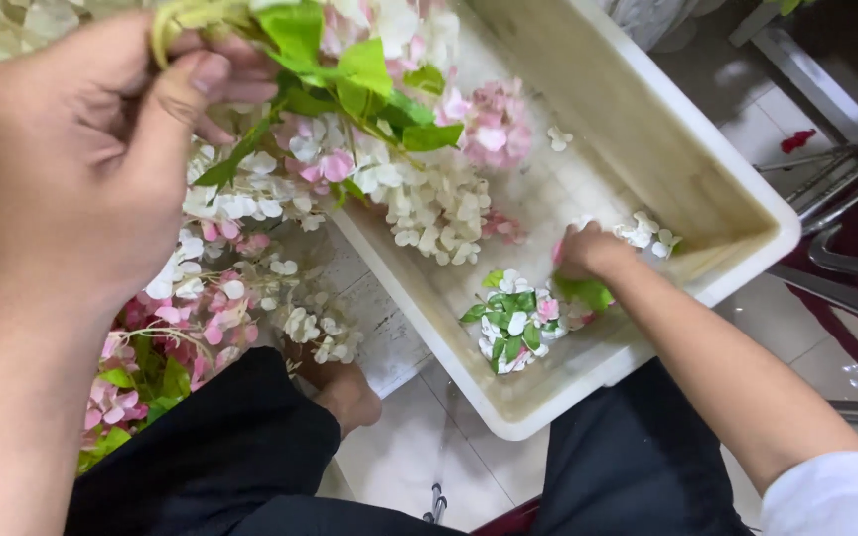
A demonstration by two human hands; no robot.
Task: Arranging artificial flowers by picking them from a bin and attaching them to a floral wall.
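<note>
A: Left hand?

B: Raised above the near-left corner of the white tub, fist closed around the pale green stem end of a flower garland. The garland hangs from the fist in white and pink blossoms with green leaves and trails over the tub's left rim.

A: Right hand?

B: Down inside the tub, by its near wall. Fingers curled onto loose pieces, a green leaf under them. Cannot tell how firmly it grips.

A: Around it?

B: A small pile of loose petals and leaves lies just left of that hand on the tub floor. More pink and white blossoms are heaped outside the tub's left rim, above the person's dark trousers.
</note>
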